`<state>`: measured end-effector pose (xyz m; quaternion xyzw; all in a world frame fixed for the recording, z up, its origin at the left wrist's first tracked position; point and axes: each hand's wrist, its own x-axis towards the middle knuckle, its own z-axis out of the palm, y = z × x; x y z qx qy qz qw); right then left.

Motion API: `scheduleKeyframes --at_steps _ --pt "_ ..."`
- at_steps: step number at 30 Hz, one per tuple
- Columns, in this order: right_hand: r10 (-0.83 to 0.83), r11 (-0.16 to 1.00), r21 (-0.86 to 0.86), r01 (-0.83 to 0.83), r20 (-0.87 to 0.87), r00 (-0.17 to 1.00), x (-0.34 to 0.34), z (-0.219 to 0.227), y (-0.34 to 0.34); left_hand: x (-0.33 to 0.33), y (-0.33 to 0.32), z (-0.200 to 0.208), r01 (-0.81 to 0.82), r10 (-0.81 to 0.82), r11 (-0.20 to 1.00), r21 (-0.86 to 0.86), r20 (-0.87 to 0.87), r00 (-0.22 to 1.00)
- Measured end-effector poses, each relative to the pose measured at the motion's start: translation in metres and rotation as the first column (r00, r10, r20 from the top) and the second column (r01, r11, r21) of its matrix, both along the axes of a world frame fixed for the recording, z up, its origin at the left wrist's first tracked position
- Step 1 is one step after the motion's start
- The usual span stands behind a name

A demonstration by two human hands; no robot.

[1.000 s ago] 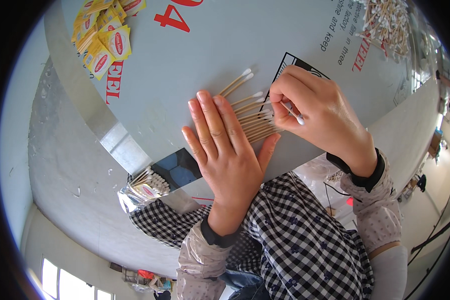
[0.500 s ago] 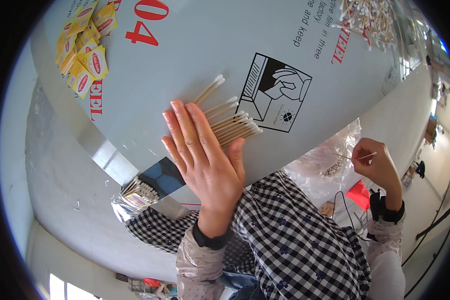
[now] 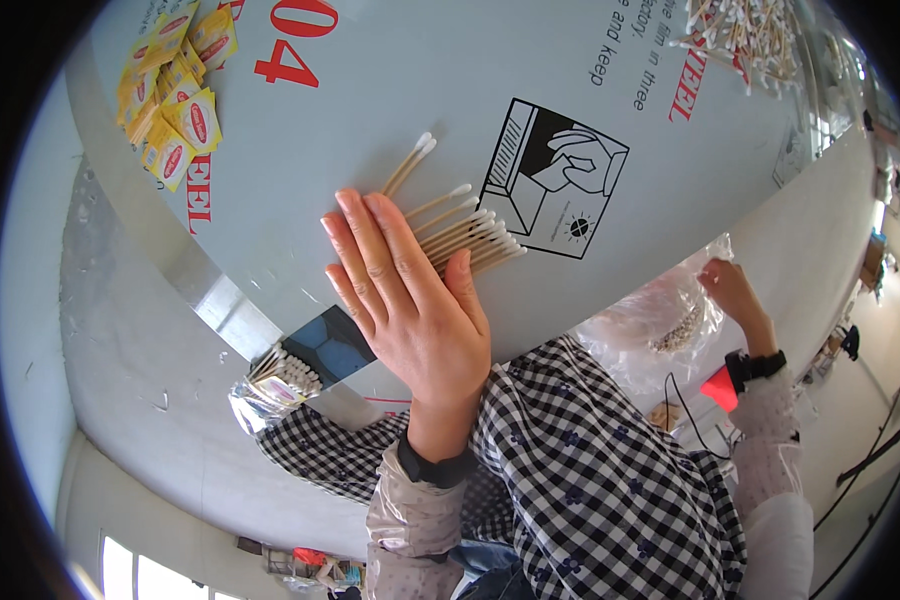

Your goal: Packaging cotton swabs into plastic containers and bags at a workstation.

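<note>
My left hand [image 3: 410,310] lies flat, palm down, on a loose row of cotton swabs [image 3: 478,240] on the grey film-covered table [image 3: 370,60]. Their white tips stick out past its thumb and index finger, while the other ends are hidden under the palm. Two swabs [image 3: 410,162] splay apart from the rest, beyond the fingertips. Off the table's right edge, my right hand [image 3: 738,292] is raised with its fingers curled in, beside a clear plastic bag [image 3: 625,335] with swabs inside. What those fingers hold, if anything, is hidden.
Small yellow printed cards [image 3: 185,110] lie heaped at the far left. A large swab pile [image 3: 745,40] sits at the far right. By the table's near left edge is a clear pack of swabs [image 3: 285,380]. A checked cloth [image 3: 590,450] covers my lap.
My right hand has moved farther away and slightly left, towards the clear bag. The cotton swab that showed between its fingers no longer shows. My left hand stays on the swabs, barely shifted.
</note>
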<state>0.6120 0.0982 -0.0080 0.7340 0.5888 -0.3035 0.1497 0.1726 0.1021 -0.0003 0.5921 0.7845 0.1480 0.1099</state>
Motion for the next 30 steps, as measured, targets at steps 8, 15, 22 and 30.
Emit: scheduleKeyframes --at_steps 8,15,22,30 --pt "-0.002 0.943 -0.291 -0.159 -0.485 0.874 -0.195 0.103 0.067 -0.005 -0.006 0.005 0.014 -0.018 1.000 0.021 0.206 0.978" --pt "0.202 0.977 0.190 -0.100 -0.659 0.725 -0.251 0.075 0.079 -0.010 -0.007 0.012 0.050 -0.051 0.999 0.011 0.279 0.959" --pt "0.433 0.883 0.449 -0.139 -0.662 0.611 -0.291 0.048 0.104 -0.014 -0.010 0.017 0.056 -0.055 0.998 0.003 0.321 0.945" --pt "0.464 0.866 0.476 -0.154 -0.647 0.605 -0.310 0.042 0.104 -0.004 -0.016 0.018 0.114 -0.086 0.982 -0.154 0.173 0.981"
